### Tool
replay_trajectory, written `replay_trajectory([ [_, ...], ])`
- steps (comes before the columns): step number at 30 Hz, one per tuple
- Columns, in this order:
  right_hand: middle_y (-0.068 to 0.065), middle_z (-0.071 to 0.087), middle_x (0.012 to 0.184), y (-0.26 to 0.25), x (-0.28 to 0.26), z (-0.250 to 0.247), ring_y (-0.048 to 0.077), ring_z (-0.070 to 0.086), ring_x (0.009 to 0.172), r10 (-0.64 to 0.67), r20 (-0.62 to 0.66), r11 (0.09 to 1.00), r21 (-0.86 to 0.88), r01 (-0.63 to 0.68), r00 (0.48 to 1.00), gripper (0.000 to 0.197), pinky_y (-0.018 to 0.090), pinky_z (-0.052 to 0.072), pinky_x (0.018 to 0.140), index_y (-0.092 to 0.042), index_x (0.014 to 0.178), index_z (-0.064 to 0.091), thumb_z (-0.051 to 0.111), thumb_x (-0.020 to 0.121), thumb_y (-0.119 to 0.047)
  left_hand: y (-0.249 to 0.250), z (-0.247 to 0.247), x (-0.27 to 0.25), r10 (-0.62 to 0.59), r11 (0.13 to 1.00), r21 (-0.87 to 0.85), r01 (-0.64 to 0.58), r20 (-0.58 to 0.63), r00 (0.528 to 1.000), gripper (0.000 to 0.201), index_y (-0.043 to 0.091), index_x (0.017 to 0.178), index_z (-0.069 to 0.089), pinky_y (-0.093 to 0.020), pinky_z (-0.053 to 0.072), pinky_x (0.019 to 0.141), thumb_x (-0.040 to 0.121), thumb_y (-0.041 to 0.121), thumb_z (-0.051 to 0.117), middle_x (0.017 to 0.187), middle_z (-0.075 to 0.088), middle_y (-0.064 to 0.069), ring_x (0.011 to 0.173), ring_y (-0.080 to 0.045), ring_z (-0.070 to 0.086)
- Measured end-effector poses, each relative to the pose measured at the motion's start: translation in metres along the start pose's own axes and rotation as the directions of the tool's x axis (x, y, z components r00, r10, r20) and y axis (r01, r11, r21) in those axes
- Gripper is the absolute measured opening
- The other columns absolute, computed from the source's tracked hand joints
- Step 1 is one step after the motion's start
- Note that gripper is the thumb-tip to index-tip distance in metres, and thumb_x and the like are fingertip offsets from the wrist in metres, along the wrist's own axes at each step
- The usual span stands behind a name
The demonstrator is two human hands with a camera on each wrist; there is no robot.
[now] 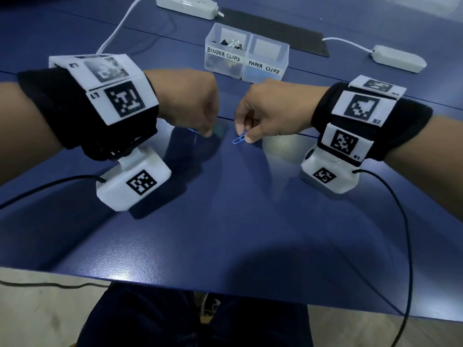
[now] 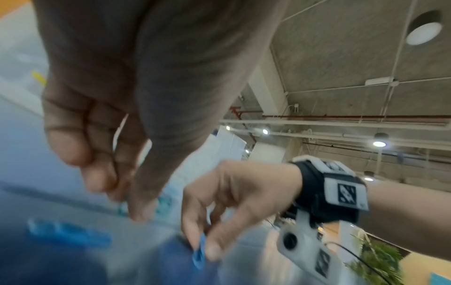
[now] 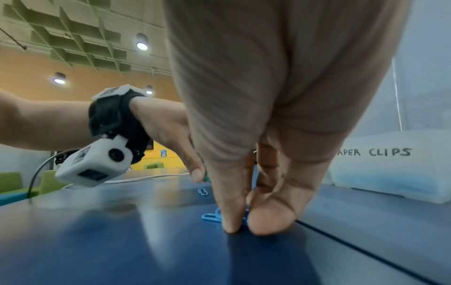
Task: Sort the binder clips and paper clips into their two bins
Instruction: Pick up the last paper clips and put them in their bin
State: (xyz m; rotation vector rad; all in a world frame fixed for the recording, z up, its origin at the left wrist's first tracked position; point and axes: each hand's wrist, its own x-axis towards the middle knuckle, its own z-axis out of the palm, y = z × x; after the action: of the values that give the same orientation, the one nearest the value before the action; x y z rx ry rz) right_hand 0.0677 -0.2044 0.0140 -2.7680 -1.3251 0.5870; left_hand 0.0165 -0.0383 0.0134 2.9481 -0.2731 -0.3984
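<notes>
My right hand (image 1: 246, 137) pinches a blue paper clip (image 1: 238, 140) between thumb and forefinger, low on the blue table (image 1: 225, 221); the right wrist view shows the clip (image 3: 211, 216) still touching the surface. My left hand (image 1: 209, 133) has its thumb and fingertips closed on a small teal clip (image 1: 221, 128), blurred in the left wrist view (image 2: 122, 207), so I cannot tell its kind. Another blue paper clip (image 2: 68, 232) lies loose by the left hand. The BINDER CLIPS bin (image 1: 213, 63) and the PAPER CLIPS bin (image 1: 265, 68) stand just behind both hands.
Black and silver binder clips (image 1: 233, 43) lie in the left bin. Two white power strips (image 1: 186, 5) with cables and a black mat (image 1: 275, 31) sit at the table's far side. Wrist camera cables trail off the near edge.
</notes>
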Motion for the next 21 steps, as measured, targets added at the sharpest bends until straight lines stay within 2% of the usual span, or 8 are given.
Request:
replay_trajectory([
  [2, -0.007, 0.070, 0.071, 0.000, 0.000, -0.001, 0.009, 0.064, 0.063, 0.005, 0.017, 1.000, 0.001, -0.005, 1.000, 0.007, 0.001, 0.037, 0.052, -0.019, 0.087, 0.069, 0.069, 0.079, -0.021, -0.008, -0.008, -0.004, 0.029, 1.000, 0.003, -0.029, -0.057, 0.998, 0.004, 0.023, 0.074, 0.071, -0.029, 0.048, 0.071, 0.078, 0.025, 0.073, 0.075, 0.069, 0.006, 0.078, -0.020, 0.064],
  [5, -0.003, 0.073, 0.071, -0.001, -0.001, -0.002, 0.007, 0.064, 0.063, -0.001, 0.017, 1.000, 0.017, 0.000, 1.000, 0.004, 0.001, 0.038, 0.053, -0.023, 0.082, 0.067, 0.070, 0.079, -0.022, -0.017, -0.016, -0.010, 0.068, 0.998, -0.003, -0.068, -0.001, 0.998, 0.004, 0.028, 0.076, 0.072, -0.028, 0.049, 0.070, 0.077, 0.028, 0.076, 0.070, 0.068, 0.017, 0.074, -0.009, 0.064],
  [8, -0.002, 0.073, 0.071, -0.002, -0.001, -0.001, 0.007, 0.064, 0.062, -0.018, -0.008, 0.999, 0.030, 0.018, 1.000, 0.006, 0.012, 0.046, 0.062, -0.024, 0.081, 0.067, 0.071, 0.078, -0.021, -0.016, -0.013, -0.010, 0.089, 0.995, 0.048, -0.090, 0.017, 0.996, 0.007, 0.027, 0.083, 0.074, -0.023, 0.041, 0.063, 0.076, 0.026, 0.077, 0.067, 0.062, 0.022, 0.067, 0.005, 0.055],
  [11, -0.006, 0.071, 0.075, -0.002, -0.002, -0.001, 0.013, 0.068, 0.068, -0.029, -0.037, 0.996, 0.078, 0.032, 0.999, 0.021, 0.027, 0.052, 0.072, -0.025, 0.095, 0.067, 0.074, 0.076, -0.018, -0.015, -0.007, -0.007, 0.092, 0.994, 0.068, -0.090, -0.034, 0.995, 0.011, 0.020, 0.084, 0.079, -0.023, 0.044, 0.067, 0.074, 0.023, 0.079, 0.067, 0.067, 0.011, 0.063, -0.003, 0.057],
  [13, -0.009, 0.070, 0.074, 0.000, -0.002, 0.000, 0.001, 0.064, 0.065, -0.034, -0.057, 0.996, 0.083, 0.039, 0.998, 0.030, 0.020, 0.050, 0.070, -0.030, 0.103, 0.068, 0.075, 0.075, -0.020, -0.014, -0.007, -0.006, 0.079, 0.996, 0.057, -0.075, -0.070, 0.994, 0.011, 0.018, 0.083, 0.079, -0.026, 0.048, 0.068, 0.072, 0.021, 0.080, 0.073, 0.073, 0.002, 0.066, -0.012, 0.060],
  [16, -0.017, 0.064, 0.067, 0.001, -0.002, 0.003, -0.014, 0.057, 0.059, -0.043, -0.099, 0.996, 0.076, 0.050, 0.994, 0.022, 0.004, 0.041, 0.060, -0.026, 0.096, 0.074, 0.076, 0.075, -0.020, -0.016, -0.007, -0.005, 0.021, 1.000, 0.004, -0.021, -0.087, 0.996, 0.012, 0.017, 0.080, 0.079, -0.026, 0.045, 0.063, 0.069, 0.021, 0.082, 0.071, 0.073, 0.001, 0.062, -0.007, 0.058],
  [18, -0.018, 0.062, 0.063, 0.000, -0.002, 0.005, -0.015, 0.055, 0.057, -0.040, -0.132, 0.997, 0.061, 0.048, 0.990, 0.013, 0.003, 0.041, 0.058, -0.023, 0.087, 0.075, 0.075, 0.075, -0.020, -0.018, -0.007, -0.003, -0.020, 0.999, -0.051, 0.016, -0.078, 0.997, 0.013, 0.017, 0.079, 0.079, -0.022, 0.042, 0.057, 0.068, 0.022, 0.084, 0.069, 0.072, 0.000, 0.061, -0.006, 0.060],
  [21, -0.014, 0.066, 0.065, -0.003, -0.001, 0.003, -0.013, 0.055, 0.057, -0.012, -0.117, 0.999, 0.029, 0.016, 0.993, 0.006, 0.011, 0.045, 0.062, -0.026, 0.078, 0.071, 0.073, 0.075, -0.021, -0.020, -0.006, -0.001, -0.072, 0.993, -0.095, 0.065, -0.078, 0.994, 0.013, 0.018, 0.076, 0.078, -0.018, 0.035, 0.048, 0.066, 0.023, 0.085, 0.063, 0.069, 0.003, 0.057, -0.005, 0.059],
])
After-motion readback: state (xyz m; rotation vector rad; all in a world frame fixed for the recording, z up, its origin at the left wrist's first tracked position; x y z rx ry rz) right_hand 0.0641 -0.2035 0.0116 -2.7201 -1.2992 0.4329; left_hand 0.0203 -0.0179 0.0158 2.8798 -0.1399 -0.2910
